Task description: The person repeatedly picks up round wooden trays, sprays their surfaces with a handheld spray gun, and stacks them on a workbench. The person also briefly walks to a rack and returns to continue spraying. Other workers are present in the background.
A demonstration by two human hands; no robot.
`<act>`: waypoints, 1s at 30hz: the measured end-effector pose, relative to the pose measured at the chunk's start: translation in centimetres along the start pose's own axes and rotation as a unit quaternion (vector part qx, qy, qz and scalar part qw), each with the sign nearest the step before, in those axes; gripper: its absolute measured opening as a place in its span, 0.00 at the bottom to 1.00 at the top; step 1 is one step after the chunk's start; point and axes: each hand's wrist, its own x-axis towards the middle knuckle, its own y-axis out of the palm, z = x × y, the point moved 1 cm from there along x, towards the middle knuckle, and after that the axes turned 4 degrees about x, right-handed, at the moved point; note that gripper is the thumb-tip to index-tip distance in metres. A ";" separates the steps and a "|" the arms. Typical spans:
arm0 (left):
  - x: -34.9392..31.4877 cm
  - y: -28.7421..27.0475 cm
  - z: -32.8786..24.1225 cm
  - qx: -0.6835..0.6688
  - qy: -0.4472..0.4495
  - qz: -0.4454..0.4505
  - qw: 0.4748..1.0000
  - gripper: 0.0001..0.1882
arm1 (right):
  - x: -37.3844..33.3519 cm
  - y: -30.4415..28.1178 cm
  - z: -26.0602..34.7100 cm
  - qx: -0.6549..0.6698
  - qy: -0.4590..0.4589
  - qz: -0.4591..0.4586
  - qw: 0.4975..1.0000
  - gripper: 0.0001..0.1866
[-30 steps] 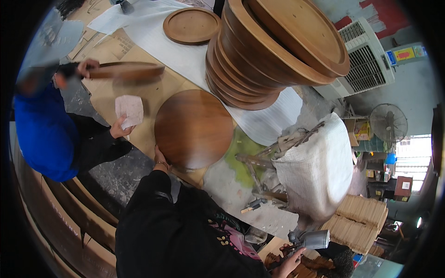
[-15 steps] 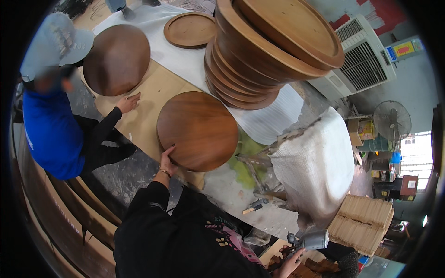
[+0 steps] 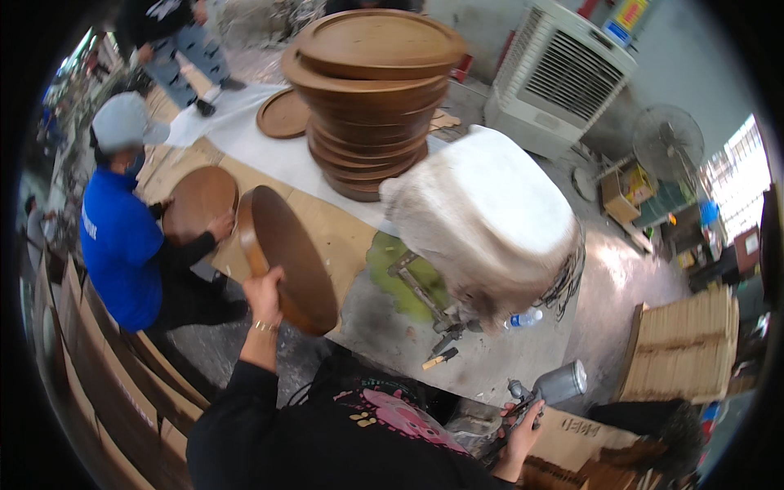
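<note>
My left hand (image 3: pixel 265 296) is closed on the rim of a brown round wooden tray (image 3: pixel 296 260). The tray is tipped up on its side, with its edge toward me. In my right hand (image 3: pixel 523 426), at the lower right, is a spray gun (image 3: pixel 563 384) with a grey metal cup. To the right of the tray stands a stool-like stand (image 3: pixel 506 196) draped in white, stained cloth. Beyond it rises a tall stack of round wooden trays (image 3: pixel 367 122).
A co-worker in a blue shirt (image 3: pixel 118 237) holds another wooden disc (image 3: pixel 200 204) at the left. One more tray (image 3: pixel 282 114) lies on white sheeting. An air cooler (image 3: pixel 555 82), a fan (image 3: pixel 665 145) and stacked cardboard (image 3: pixel 682 343) stand at right. A plastic bottle (image 3: pixel 523 318) lies near the stand.
My left hand has raised the tray from lying flat to a steep tilt. The co-worker now holds their disc with both hands, closer in. My view has shifted; the spray gun stays in my right hand.
</note>
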 end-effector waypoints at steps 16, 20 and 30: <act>-15.2 -8.6 -21.7 0.311 0.681 -0.048 0.661 0.38 | 5.3 -9.2 -1.6 0.086 -0.024 0.059 0.994 0.33; -17.3 1.1 -28.0 0.334 0.722 0.147 0.588 0.32 | 3.7 -9.5 -1.2 0.103 -0.059 0.047 0.992 0.23; -15.5 21.9 -23.3 0.160 0.799 0.382 0.437 0.24 | -3.3 -10.1 0.7 0.218 -0.192 0.028 0.957 0.26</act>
